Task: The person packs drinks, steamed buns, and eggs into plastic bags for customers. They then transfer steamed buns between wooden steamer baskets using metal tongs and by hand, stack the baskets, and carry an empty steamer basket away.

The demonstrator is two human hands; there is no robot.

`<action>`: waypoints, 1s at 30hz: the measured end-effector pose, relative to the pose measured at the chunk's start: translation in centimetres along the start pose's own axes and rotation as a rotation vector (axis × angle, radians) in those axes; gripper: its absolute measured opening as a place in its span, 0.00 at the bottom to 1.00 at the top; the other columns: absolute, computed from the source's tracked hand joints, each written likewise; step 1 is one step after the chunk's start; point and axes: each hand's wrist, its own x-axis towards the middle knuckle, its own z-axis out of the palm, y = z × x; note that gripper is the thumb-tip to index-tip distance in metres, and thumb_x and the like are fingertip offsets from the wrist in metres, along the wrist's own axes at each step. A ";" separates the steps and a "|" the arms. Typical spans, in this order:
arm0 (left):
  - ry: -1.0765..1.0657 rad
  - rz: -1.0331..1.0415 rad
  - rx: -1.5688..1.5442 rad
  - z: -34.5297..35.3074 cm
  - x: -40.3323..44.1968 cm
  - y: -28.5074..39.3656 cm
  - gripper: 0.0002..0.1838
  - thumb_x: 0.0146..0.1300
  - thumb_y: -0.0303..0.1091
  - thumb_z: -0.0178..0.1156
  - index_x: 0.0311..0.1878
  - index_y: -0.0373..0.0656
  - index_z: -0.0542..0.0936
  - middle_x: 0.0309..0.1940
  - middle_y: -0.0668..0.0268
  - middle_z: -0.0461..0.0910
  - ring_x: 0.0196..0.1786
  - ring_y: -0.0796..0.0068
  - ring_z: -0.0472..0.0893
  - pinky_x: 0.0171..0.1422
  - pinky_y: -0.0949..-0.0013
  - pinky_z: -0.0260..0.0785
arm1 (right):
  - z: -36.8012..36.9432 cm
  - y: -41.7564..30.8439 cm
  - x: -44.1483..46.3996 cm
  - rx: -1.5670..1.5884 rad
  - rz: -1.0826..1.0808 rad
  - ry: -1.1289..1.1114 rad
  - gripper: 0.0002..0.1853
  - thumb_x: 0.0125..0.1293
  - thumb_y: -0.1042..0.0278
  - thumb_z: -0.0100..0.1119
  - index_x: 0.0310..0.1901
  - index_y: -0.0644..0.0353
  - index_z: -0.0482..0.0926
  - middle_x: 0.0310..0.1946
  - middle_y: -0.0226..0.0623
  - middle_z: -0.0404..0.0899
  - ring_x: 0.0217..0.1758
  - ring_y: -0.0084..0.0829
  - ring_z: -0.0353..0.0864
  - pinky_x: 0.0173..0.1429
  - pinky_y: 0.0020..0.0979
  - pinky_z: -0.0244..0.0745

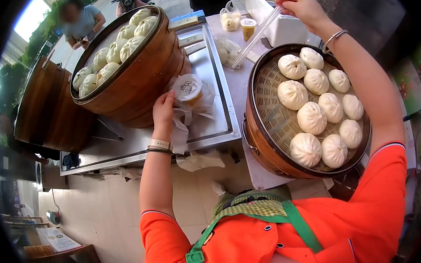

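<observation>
My left hand (164,110) is closed on the handle side of a thin plastic bag (207,102). Inside that bag, a lidded drink cup (188,90) stands over the steel counter. My right hand (303,10) is raised at the upper right, its fingers pinched round one end of long, clear plastic tongs (258,36). Their far ends point down and left, near a bag of buns (227,50) on the table. Below my right forearm, a round steamer (255,123) holds several white buns (312,118) on a woven mat.
A tall wooden steamer (144,87) with several pale green buns (131,48) stands on the steel counter (211,136). Another steamer (47,104) is at the left. A white box (281,29), a second cup (248,29) and bagged buns (230,20) sit at the back. One person (81,23) stands beyond.
</observation>
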 end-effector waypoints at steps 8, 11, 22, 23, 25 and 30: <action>0.073 0.034 -0.341 -3.3 -1.8 -0.4 0.09 0.64 0.32 0.51 0.35 0.36 0.76 0.24 0.73 0.73 0.28 0.83 0.69 0.35 0.79 0.60 | 21.9 0.0 -0.1 -0.422 -0.529 0.093 0.08 0.56 0.77 0.51 0.35 0.62 0.79 0.33 0.43 0.79 0.38 0.43 0.77 0.45 0.35 0.72; 0.056 -0.026 -0.389 -4.8 -2.7 -1.1 0.08 0.65 0.32 0.51 0.37 0.37 0.75 0.25 0.72 0.73 0.29 0.84 0.68 0.36 0.80 0.60 | 23.8 -0.2 -1.1 -0.436 -0.619 0.016 0.09 0.55 0.78 0.51 0.38 0.62 0.77 0.34 0.42 0.77 0.40 0.43 0.76 0.45 0.34 0.71; -0.060 0.319 0.345 -4.9 -3.8 3.0 0.21 0.59 0.38 0.59 0.49 0.33 0.71 0.38 0.59 0.77 0.39 0.68 0.76 0.48 0.72 0.66 | 24.7 2.6 -3.1 -0.520 -0.290 -0.405 0.13 0.51 0.80 0.51 0.41 0.60 0.77 0.30 0.42 0.75 0.38 0.40 0.76 0.43 0.35 0.71; -0.064 0.310 0.348 -4.8 -3.7 2.8 0.21 0.59 0.38 0.59 0.49 0.33 0.71 0.38 0.59 0.77 0.39 0.68 0.76 0.48 0.72 0.66 | 24.8 3.2 -3.0 -0.636 -0.287 -0.468 0.13 0.52 0.79 0.50 0.40 0.60 0.77 0.31 0.43 0.76 0.39 0.42 0.76 0.43 0.36 0.71; -0.033 0.292 0.319 -4.4 -2.6 2.4 0.13 0.58 0.34 0.58 0.40 0.34 0.74 0.33 0.59 0.76 0.36 0.66 0.75 0.43 0.70 0.66 | 24.0 3.1 -1.8 -0.627 -0.232 -0.447 0.12 0.52 0.79 0.50 0.38 0.60 0.78 0.31 0.44 0.76 0.39 0.43 0.76 0.43 0.37 0.71; 0.014 0.277 0.215 -4.2 -1.7 1.2 0.07 0.59 0.30 0.56 0.31 0.35 0.76 0.28 0.60 0.74 0.32 0.66 0.73 0.37 0.69 0.65 | 21.7 2.4 -0.9 -0.704 -0.374 -0.367 0.13 0.48 0.84 0.48 0.36 0.62 0.77 0.35 0.45 0.75 0.43 0.46 0.74 0.47 0.39 0.69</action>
